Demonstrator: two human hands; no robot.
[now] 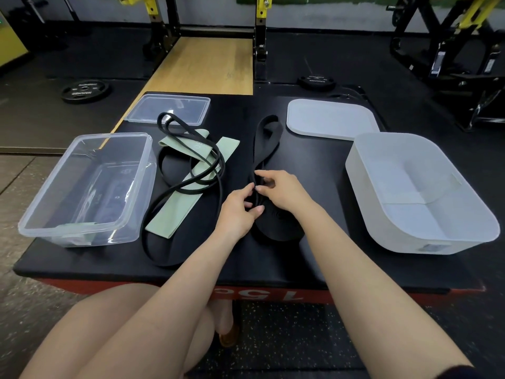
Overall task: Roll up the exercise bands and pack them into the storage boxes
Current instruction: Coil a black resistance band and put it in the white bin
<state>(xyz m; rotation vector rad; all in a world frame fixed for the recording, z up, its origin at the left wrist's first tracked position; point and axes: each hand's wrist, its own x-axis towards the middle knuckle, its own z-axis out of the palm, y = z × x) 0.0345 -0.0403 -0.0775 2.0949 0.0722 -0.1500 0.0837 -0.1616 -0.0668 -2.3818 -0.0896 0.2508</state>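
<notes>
A wide black band (269, 135) lies lengthwise down the middle of the black platform (82, 262). My left hand (237, 212) and my right hand (281, 191) both pinch it near its middle, fingertips close together. To the left, a thin black band (191, 165) loops loosely over a pale green band (175, 212). A clear storage box (84, 187) stands at the left, a white storage box (418, 195) at the right, both without lids.
The clear lid (169, 109) lies at the back left and the white lid (330, 119) at the back right. Weight plates (84, 90) and rack frames (261, 36) stand on the gym floor beyond. My knees sit below the platform's front edge.
</notes>
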